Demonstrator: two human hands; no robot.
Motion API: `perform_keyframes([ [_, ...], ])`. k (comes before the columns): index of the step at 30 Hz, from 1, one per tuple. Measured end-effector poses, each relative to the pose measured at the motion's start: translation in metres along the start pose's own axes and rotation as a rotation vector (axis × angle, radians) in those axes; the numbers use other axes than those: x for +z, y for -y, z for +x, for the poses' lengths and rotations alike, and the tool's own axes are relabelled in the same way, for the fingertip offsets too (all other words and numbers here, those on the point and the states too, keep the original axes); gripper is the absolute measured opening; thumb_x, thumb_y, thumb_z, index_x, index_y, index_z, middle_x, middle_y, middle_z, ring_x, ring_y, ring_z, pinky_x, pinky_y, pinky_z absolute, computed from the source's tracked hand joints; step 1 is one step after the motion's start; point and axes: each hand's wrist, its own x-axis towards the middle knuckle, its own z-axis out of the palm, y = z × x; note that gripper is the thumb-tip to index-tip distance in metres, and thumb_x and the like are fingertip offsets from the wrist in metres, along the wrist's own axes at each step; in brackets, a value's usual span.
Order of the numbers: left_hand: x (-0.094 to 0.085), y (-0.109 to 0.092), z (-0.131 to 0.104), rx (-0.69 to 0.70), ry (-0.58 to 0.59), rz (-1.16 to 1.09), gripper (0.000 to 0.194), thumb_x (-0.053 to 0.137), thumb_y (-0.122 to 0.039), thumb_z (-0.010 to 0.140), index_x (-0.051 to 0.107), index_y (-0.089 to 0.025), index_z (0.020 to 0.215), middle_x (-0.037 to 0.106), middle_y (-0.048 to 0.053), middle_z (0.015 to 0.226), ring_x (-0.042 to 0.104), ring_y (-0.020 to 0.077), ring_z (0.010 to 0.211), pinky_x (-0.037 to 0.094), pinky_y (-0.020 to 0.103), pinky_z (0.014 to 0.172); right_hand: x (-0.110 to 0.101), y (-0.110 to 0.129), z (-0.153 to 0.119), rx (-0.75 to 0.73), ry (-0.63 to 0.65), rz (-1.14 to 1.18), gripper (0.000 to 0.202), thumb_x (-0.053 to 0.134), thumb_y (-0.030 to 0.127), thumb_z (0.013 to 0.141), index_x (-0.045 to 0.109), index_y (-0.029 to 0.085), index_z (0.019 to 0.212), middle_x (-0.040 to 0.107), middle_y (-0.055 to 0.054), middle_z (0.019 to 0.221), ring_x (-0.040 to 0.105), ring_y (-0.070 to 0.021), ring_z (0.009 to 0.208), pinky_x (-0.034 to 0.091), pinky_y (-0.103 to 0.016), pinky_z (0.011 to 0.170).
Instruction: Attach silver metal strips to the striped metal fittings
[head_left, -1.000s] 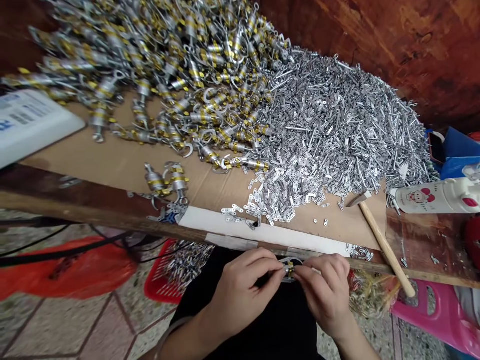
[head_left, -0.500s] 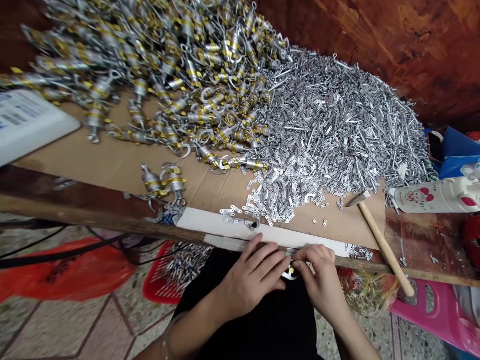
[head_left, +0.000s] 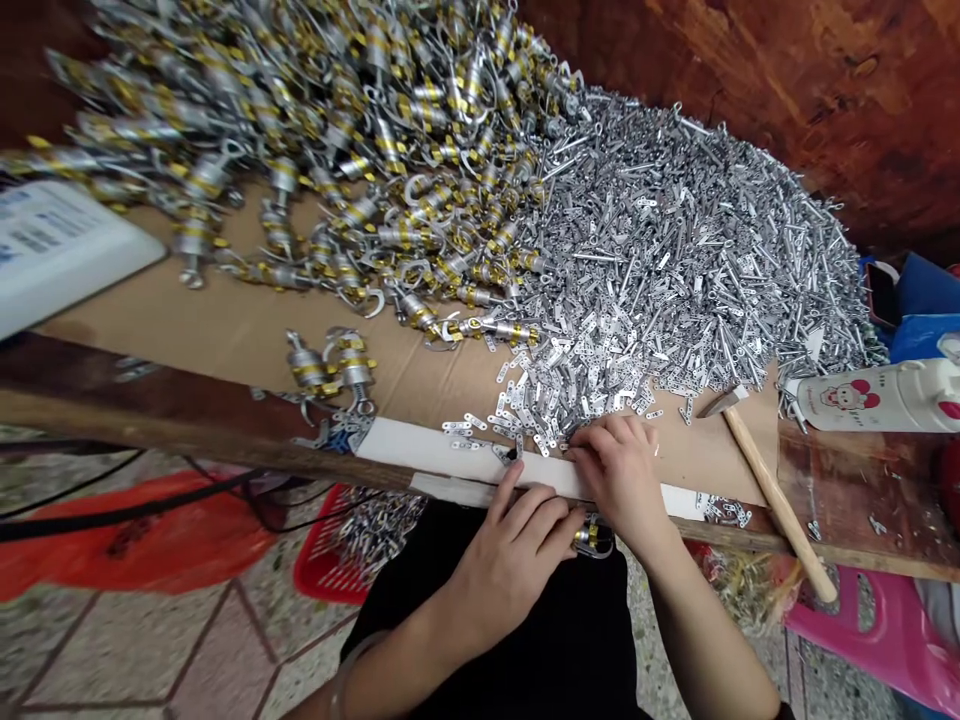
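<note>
At the bench's front edge, my left hand (head_left: 510, 560) is closed round a silver metal fitting with yellow bands (head_left: 589, 537). Its curved end sticks out past the fingertips above my lap, and the rest is hidden under the fingers. My right hand (head_left: 619, 475) lies over the white strip (head_left: 420, 452), fingertips pinched together at the near edge of a spread of small two-hole metal plates (head_left: 574, 380). What sits between those fingertips is hidden. Left of the hands, two more yellow-banded fittings (head_left: 352, 365) rest on the cardboard (head_left: 427, 385).
A big heap of banded fittings (head_left: 337, 130) covers the back left. Metal pins and plates (head_left: 690, 230) are piled at the back right. A hammer (head_left: 780, 490) overhangs the bench edge, near a white bottle (head_left: 862, 395). Below stand a red basket (head_left: 307, 565) and a pink stool (head_left: 870, 630).
My right hand has left the fitting and moved forward to the small plates. My left hand stays on the fitting, more of which now shows at the edge.
</note>
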Motion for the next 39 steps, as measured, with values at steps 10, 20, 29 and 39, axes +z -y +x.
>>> perform_keyframes([
  [10,-0.002,0.006,-0.004,-0.016,-0.101,-0.198,0.009,0.051,-0.016,0.087,0.06,-0.014,0.088,0.065,0.001,0.083,0.057,0.0159,0.094,0.035,0.04,0.104,-0.025,-0.008,-0.055,0.039,0.175,0.277,0.011,0.048,0.011,0.087,0.054,0.02,0.091,0.06,0.001,0.083,0.049,-0.015,0.08,0.031,-0.029,0.073],
  [20,0.0,0.006,-0.003,-0.03,-0.122,-0.215,0.008,0.051,-0.018,0.087,0.059,-0.015,0.087,0.064,0.0,0.081,0.058,0.0163,0.092,0.04,0.043,0.101,-0.022,-0.005,-0.039,-0.04,0.317,0.146,0.014,0.053,0.013,0.085,0.061,0.019,0.075,0.058,0.0,0.074,0.047,-0.0159,0.079,0.026,-0.031,0.073],
  [29,-0.001,0.006,-0.003,-0.042,-0.109,-0.233,0.01,0.051,-0.02,0.088,0.059,-0.016,0.088,0.064,0.0,0.08,0.059,0.0166,0.091,0.04,0.044,0.101,-0.02,0.002,-0.028,0.213,0.406,0.208,0.014,0.064,0.007,0.071,0.056,0.018,0.069,0.059,0.002,0.075,0.05,-0.0168,0.08,0.027,-0.032,0.075],
  [39,-0.002,0.006,-0.002,-0.059,-0.111,-0.265,0.007,0.053,-0.018,0.086,0.06,-0.016,0.087,0.064,0.0,0.079,0.058,0.0159,0.09,0.039,0.044,0.102,-0.053,-0.132,-0.028,0.622,-0.359,-0.235,0.044,0.055,0.053,0.068,0.057,0.015,0.09,0.056,-0.014,0.09,0.047,-0.0286,0.085,0.035,-0.043,0.073],
])
